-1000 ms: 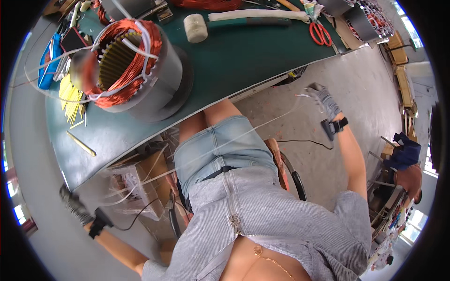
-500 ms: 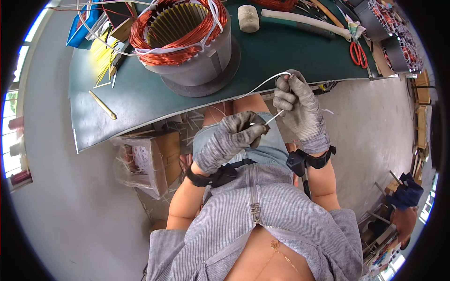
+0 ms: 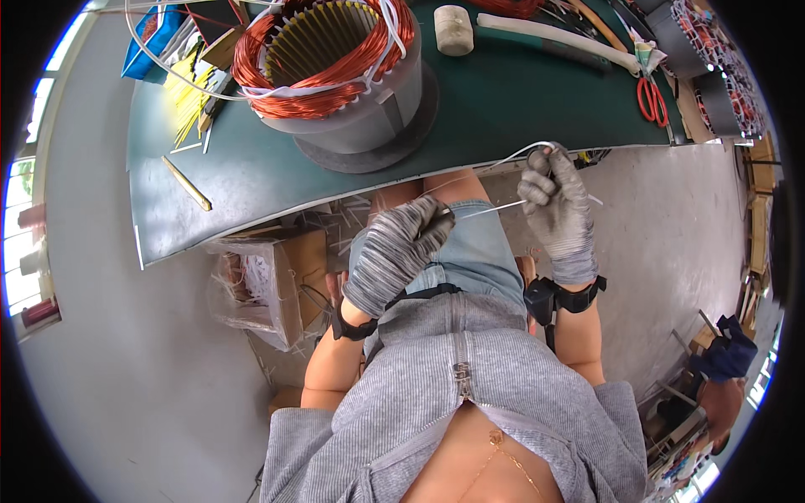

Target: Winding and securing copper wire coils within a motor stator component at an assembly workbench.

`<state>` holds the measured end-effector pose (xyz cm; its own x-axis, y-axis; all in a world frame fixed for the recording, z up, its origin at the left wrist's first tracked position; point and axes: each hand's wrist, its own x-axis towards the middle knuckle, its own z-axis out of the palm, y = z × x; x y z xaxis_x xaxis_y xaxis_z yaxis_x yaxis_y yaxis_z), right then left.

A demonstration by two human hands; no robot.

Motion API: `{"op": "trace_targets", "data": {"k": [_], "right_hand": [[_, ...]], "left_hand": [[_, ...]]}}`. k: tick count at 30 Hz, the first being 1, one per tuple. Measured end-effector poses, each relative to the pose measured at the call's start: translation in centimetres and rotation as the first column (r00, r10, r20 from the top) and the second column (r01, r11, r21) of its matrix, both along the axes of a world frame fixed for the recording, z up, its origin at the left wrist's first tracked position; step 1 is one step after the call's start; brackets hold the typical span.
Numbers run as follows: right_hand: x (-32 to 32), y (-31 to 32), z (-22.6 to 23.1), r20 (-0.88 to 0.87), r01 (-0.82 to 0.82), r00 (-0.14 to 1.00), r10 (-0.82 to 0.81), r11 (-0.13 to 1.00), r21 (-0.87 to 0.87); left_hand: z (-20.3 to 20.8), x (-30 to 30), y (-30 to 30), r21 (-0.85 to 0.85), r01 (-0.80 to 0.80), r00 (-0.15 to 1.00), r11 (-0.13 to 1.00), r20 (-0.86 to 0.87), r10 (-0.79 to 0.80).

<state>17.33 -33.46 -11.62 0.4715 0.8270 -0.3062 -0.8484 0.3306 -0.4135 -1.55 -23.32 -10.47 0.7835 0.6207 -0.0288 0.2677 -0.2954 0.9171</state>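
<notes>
A thin white cord [image 3: 496,208] runs taut between my two gloved hands, in front of the table's near edge. My left hand [image 3: 401,250] is closed on one stretch of it, its fingers curled above my lap. Higher and to the right, my right hand [image 3: 559,205] pinches the cord at the fingertips, where it bends over in a loop toward the left. Both gloves are grey and stained at the fingers. On the table beyond stands a motor stator [image 3: 362,127] with copper windings [image 3: 312,102] tied with white cord. Where the looped cord ends is unclear.
The green tabletop [image 3: 490,109] carries a white mallet head [image 3: 454,31], red-handled scissors [image 3: 651,102], a tan pointed stick [image 3: 186,184], yellow strips [image 3: 186,101] and a blue bin [image 3: 151,40]. Below it sits a plastic-lined carton [image 3: 289,285]. More stators [image 3: 725,102] stand at far right.
My hands have moved apart: the left went left and the right went right, drawing out a longer straight stretch of cord. The view has shifted slightly.
</notes>
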Motion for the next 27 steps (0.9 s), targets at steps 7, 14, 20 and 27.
{"op": "trace_targets", "data": {"k": [7,14,20,27], "right_hand": [[-0.5,1.1,0.4,0.893,0.225,0.019,0.449,0.869,-0.441],[-4.5,1.6,2.6,0.934,0.106,0.024,0.356,0.928,-0.357],[-7.6,3.8,1.9,0.663,-0.195,0.605,0.440,0.890,-0.412],[-7.5,4.0,1.2,0.585,-0.194,0.716,0.380,0.914,-0.357]], "left_hand": [[0.5,-0.8,1.2,-0.807,0.288,0.915,0.516,0.391,0.100],[-0.2,-0.2,1.2,-0.905,0.424,0.809,0.007,0.382,0.446],[-0.1,0.3,1.0,-0.972,0.216,0.856,0.095,0.236,0.460],[0.3,0.2,0.8,-0.955,0.232,0.838,0.185,0.292,0.461]]}}
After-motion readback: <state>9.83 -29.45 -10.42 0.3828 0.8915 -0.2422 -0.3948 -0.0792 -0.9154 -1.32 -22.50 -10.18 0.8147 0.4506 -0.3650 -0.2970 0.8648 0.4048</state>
